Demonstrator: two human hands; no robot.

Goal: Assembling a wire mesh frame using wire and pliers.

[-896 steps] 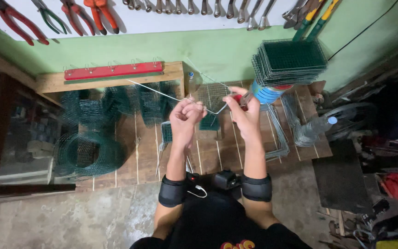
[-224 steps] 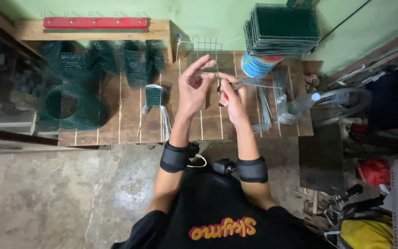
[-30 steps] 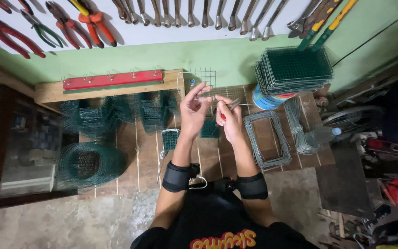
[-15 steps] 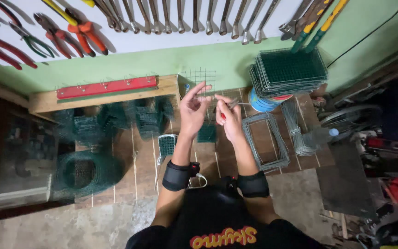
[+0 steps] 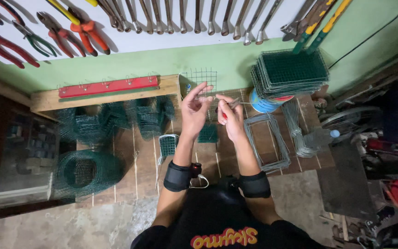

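While the left hand (image 5: 194, 108) pinches a thin wire (image 5: 204, 97) above the workbench's (image 5: 130, 152) back edge, the right hand (image 5: 229, 117) grips what appear to be red-handled pliers (image 5: 226, 112) beside a mesh panel (image 5: 200, 82)

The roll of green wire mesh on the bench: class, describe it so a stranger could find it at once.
Start at the wooden workbench below the green wall. At its front left corner lies a roll of green wire mesh, open end towards the camera. Unlike the flat green mesh panels stacked at the back right, it is coiled into a tube.
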